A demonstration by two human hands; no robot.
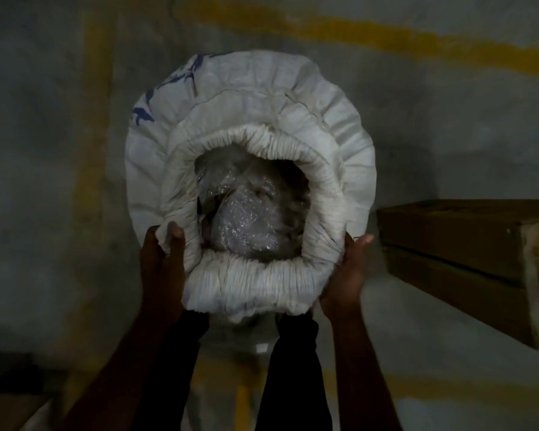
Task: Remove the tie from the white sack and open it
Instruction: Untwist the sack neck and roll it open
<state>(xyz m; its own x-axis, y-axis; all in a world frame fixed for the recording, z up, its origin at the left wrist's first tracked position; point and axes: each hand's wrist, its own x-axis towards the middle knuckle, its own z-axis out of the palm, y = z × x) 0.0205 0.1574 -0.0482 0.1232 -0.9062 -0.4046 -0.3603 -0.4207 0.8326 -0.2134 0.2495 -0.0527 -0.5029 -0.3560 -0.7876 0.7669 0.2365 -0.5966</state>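
Note:
The white sack stands upright on the floor below me, with blue print on its far left side. Its mouth is open and the top is rolled down into a thick gathered rim. Inside lies crinkled clear plastic around dark contents. My left hand grips the rim at its near left, thumb over the fabric. My right hand holds the rim's near right side from outside. No tie shows anywhere in view.
A brown cardboard box lies on the floor to the right of the sack, something pale at its right end. Yellow painted lines cross the grey concrete floor. Another box corner sits at the bottom left. My dark trouser legs stand behind the sack.

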